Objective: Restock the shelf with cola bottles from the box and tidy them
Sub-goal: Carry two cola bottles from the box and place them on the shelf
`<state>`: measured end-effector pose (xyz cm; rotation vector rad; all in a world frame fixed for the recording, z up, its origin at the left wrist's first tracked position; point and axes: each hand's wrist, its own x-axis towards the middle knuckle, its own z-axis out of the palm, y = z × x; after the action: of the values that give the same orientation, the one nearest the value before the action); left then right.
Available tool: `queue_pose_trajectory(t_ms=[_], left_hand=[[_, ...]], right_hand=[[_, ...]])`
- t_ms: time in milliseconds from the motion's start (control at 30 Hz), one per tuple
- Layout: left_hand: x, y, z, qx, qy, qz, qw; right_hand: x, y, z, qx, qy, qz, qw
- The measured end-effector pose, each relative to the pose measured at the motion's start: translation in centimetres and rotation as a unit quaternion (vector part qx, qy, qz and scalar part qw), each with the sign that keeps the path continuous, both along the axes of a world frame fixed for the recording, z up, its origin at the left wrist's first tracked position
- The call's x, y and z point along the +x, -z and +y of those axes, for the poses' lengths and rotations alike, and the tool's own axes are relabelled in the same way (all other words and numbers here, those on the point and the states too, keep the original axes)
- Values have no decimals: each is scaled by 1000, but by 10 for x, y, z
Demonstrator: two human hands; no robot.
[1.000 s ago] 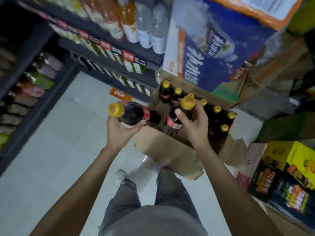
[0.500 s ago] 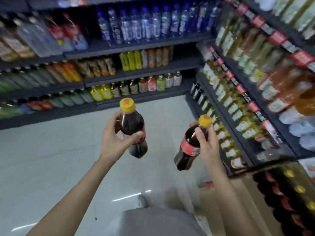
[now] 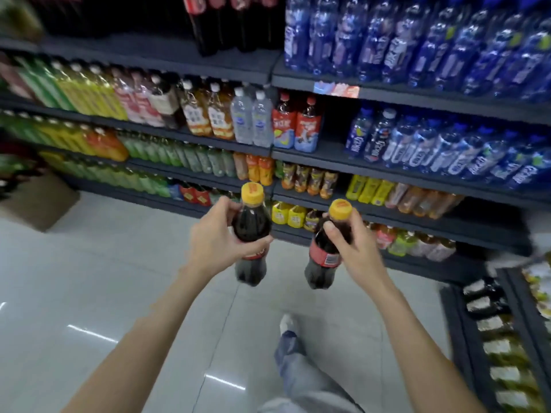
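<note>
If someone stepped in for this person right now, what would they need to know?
Left hand grips one cola bottle by its upper body.
Right hand grips a second cola bottle near the neck.
Both bottles are upright, in the air over the floor, facing the drink shelves.
Done: two bottles in hand. The box is out of view.
Left: find the cola spot, shelve both, line them up, then fetch more.

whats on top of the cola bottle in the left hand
A yellow cap tops the cola bottle that the left hand holds. Its fingers cover part of the red label.
</note>
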<state>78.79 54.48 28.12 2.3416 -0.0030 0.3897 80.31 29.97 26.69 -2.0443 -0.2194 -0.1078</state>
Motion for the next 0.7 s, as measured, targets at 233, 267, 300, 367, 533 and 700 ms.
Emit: queue_pose_trajectory(t_ms=[233,267,300,367,533,700], left_hand=[[158,-44,55,-27,-65,-68,995],[181,-51,62,-43,-69,-86,993],[204,-59,67,-57,-75,-105,990],[253,-71,78,-97,-81,-143,982],[387,-87,107,-143,-75,-224,961],[501,-92,132,-175,-57,-234,955]], right_hand=[[196,-57,59,-36,-94,-88,991],[220,-69,65,-27,-99,-112,988],[243,-79,72,-23,-105,-133,985],[287,-97,87,-23,-120,-162,979],[379,-112,130,-23,-133,-225,965],[447,-114,178,-1,-34,-305,952]])
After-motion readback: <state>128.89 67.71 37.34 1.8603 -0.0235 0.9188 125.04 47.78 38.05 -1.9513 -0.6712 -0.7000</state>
